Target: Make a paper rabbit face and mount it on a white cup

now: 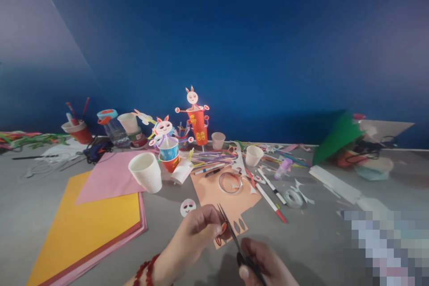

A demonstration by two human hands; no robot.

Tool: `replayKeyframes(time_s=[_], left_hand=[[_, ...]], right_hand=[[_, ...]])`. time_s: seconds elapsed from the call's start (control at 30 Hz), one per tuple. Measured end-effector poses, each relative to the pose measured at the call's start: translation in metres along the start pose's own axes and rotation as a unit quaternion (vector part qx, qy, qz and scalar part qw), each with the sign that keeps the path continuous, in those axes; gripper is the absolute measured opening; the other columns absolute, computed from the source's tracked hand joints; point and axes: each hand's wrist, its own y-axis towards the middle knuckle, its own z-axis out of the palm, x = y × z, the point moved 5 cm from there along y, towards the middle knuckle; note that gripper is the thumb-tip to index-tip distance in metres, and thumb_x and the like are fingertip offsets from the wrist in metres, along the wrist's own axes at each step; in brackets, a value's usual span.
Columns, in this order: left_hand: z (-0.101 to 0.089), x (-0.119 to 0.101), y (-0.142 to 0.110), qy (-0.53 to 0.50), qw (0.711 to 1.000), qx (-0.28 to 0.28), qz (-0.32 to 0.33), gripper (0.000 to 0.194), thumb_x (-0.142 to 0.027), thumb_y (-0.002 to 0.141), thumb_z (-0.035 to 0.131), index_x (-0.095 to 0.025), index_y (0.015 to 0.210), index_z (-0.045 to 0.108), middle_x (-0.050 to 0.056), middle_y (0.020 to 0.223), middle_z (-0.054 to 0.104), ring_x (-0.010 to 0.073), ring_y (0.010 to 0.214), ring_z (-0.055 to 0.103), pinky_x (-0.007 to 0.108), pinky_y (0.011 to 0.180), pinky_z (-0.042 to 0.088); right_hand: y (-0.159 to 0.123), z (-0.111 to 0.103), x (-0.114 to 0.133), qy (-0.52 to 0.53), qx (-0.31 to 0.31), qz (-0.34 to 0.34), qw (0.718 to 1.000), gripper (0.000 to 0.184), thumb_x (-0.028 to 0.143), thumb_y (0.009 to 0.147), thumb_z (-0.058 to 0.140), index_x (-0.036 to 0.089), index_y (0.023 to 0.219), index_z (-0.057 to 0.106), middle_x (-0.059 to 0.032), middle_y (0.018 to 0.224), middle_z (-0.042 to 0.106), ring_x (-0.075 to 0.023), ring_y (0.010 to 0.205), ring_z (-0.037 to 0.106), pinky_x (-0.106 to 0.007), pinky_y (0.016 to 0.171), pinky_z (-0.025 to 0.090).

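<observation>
Two bare hands with scissors [233,231] and a small orange paper cutout [223,228].
Left hand [200,229]: red-beaded wrist, cutout pinched between thumb and fingers, near the blades. Right hand [263,260]: fingers curled round the black handles, blades pointing away. Peach sheet [214,193], with leaf-shaped openings, on grey table [167,237]; round paper face [188,207] just beside left hand.

A grey table [174,250] bears yellow paper [97,219]; a white cup [146,173]; a purple-capped glue stick [283,169].
</observation>
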Motion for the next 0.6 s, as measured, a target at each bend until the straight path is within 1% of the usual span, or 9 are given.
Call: replayKeyframes(time_s=[0.1,0.17,0.23,0.3,0.37,0.4,0.47,0.53,0.6], left_hand=[[-0.002,-0.003,0.002,0.015,1.0,0.008,0.007,0.022,-0.026,0.079,0.062,-0.019,0.065,0.047,0.003,0.073,0.062,0.0174,0.071,0.059,0.028,0.067,0.042],[-0.004,-0.004,0.004,0.023,1.0,0.009,-0.008,0.022,-0.027,0.078,0.064,-0.019,0.065,0.049,0.004,0.076,0.064,0.0183,0.073,0.061,0.029,0.069,0.044],[-0.008,-0.004,0.005,0.028,0.999,0.005,-0.032,0.02,-0.027,0.077,0.065,-0.018,0.067,0.052,0.005,0.08,0.066,0.0186,0.075,0.063,0.03,0.071,0.046],[-0.011,-0.003,0.004,0.045,0.998,0.004,-0.044,0.016,-0.026,0.079,0.065,-0.018,0.07,0.055,0.005,0.081,0.068,0.0179,0.075,0.064,0.029,0.071,0.046],[-0.013,-0.001,0.003,0.081,0.995,0.01,-0.048,0.011,-0.024,0.08,0.062,-0.017,0.072,0.058,0.005,0.078,0.069,0.0175,0.073,0.064,0.027,0.069,0.045],[-0.013,0.001,0.003,0.098,0.994,0.015,-0.05,0.009,-0.022,0.08,0.061,-0.017,0.073,0.059,0.005,0.077,0.07,0.0176,0.073,0.064,0.027,0.068,0.045],[-0.013,0.002,0.001,0.121,0.991,0.026,-0.052,0.006,-0.02,0.078,0.06,-0.017,0.073,0.062,0.005,0.075,0.07,0.0178,0.072,0.063,0.026,0.066,0.044],[-0.012,0.0,0.0,0.136,0.989,0.036,-0.046,0.006,-0.017,0.076,0.059,-0.018,0.071,0.063,0.004,0.073,0.07,0.0178,0.071,0.063,0.025,0.065,0.045],[-0.011,-0.003,0.0,0.164,0.984,0.044,-0.053,0.009,-0.013,0.073,0.057,-0.019,0.07,0.063,0.003,0.072,0.07,0.018,0.07,0.063,0.025,0.064,0.045]], right_hand=[[0.005,-0.003,-0.005,-0.012,0.039,-0.003,0.999,0.066,0.084,0.065,0.063,0.023,0.068,0.037,0.0109,0.053,0.028,-0.0048,0.045,0.023,-0.023,0.044,0.013],[0.005,-0.007,-0.005,-0.013,0.025,0.0,1.0,0.065,0.082,0.066,0.065,0.023,0.068,0.037,0.0114,0.05,0.03,-0.0043,0.042,0.024,-0.022,0.043,0.013],[0.006,-0.011,0.0,-0.001,-0.007,-0.004,1.0,0.063,0.078,0.066,0.068,0.023,0.068,0.039,0.0108,0.05,0.034,-0.0049,0.042,0.03,-0.021,0.043,0.02],[0.008,-0.015,0.013,0.027,-0.045,-0.025,0.998,0.057,0.071,0.067,0.074,0.021,0.072,0.046,0.0071,0.057,0.045,-0.0078,0.048,0.042,-0.02,0.048,0.033],[0.014,-0.017,0.031,0.061,-0.079,-0.063,0.993,0.049,0.06,0.067,0.08,0.02,0.078,0.054,0.0007,0.071,0.057,-0.013,0.064,0.054,-0.023,0.06,0.044],[0.017,-0.017,0.04,0.075,-0.096,-0.088,0.989,0.047,0.056,0.066,0.082,0.019,0.079,0.055,-0.0015,0.075,0.06,-0.015,0.068,0.057,-0.025,0.064,0.047],[0.024,-0.013,0.056,0.08,-0.088,-0.115,0.986,0.038,0.047,0.071,0.081,0.019,0.081,0.057,-0.0034,0.079,0.063,-0.0161,0.071,0.059,-0.026,0.065,0.048],[0.031,-0.007,0.065,0.074,-0.065,-0.117,0.988,0.032,0.039,0.072,0.079,0.02,0.08,0.055,-0.0014,0.075,0.062,-0.0142,0.065,0.057,-0.024,0.061,0.048],[0.036,-0.001,0.069,0.064,-0.047,-0.112,0.991,0.031,0.033,0.069,0.081,0.02,0.075,0.053,0.0014,0.069,0.06,-0.012,0.059,0.054,-0.022,0.057,0.047]])
